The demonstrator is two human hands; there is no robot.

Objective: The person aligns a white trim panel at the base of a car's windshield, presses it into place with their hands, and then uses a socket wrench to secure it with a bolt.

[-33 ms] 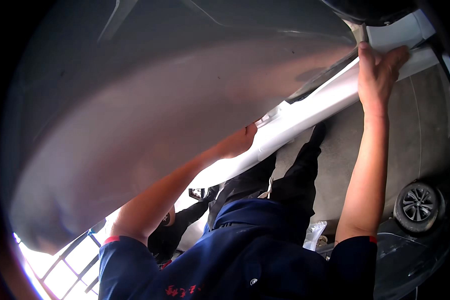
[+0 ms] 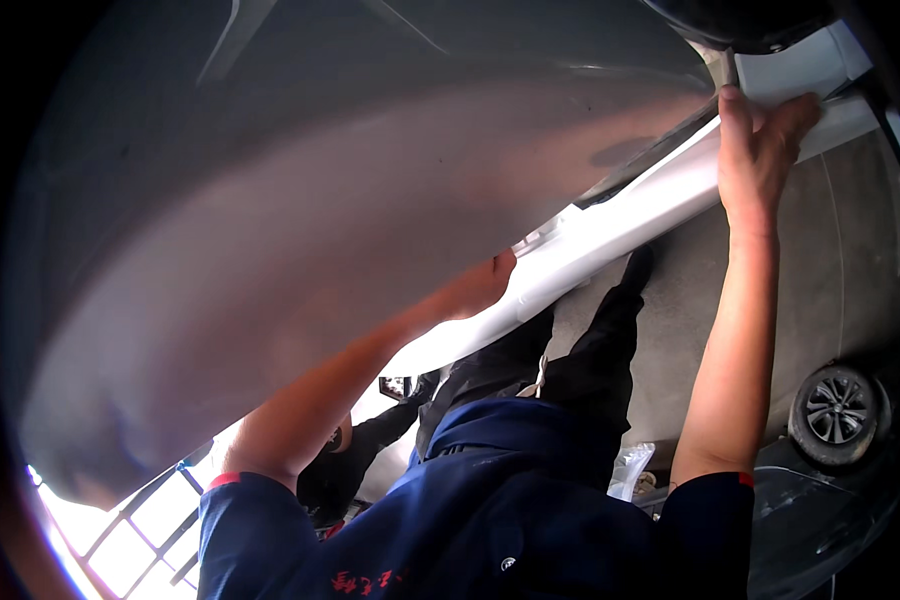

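Observation:
A long white car bumper [image 2: 610, 228] runs diagonally from the lower middle to the upper right, below the edge of a large grey car body panel [image 2: 300, 250]. My right hand [image 2: 755, 165] grips the bumper's upper right stretch, thumb upward and the other fingers bent over its far side. Farther down, my left hand [image 2: 485, 285] reaches in between panel and bumper. Its wrist and back show, while the panel's edge hides the fingers. A dark gap lies between panel and bumper near the middle.
My dark-trousered legs [image 2: 595, 365] stand below the bumper on a grey floor [image 2: 780, 290]. Another dark car's wheel [image 2: 835, 415] is at the lower right. A clear plastic bag [image 2: 628, 470] lies behind me. Someone in dark clothing [image 2: 340, 480] is partly visible at lower left.

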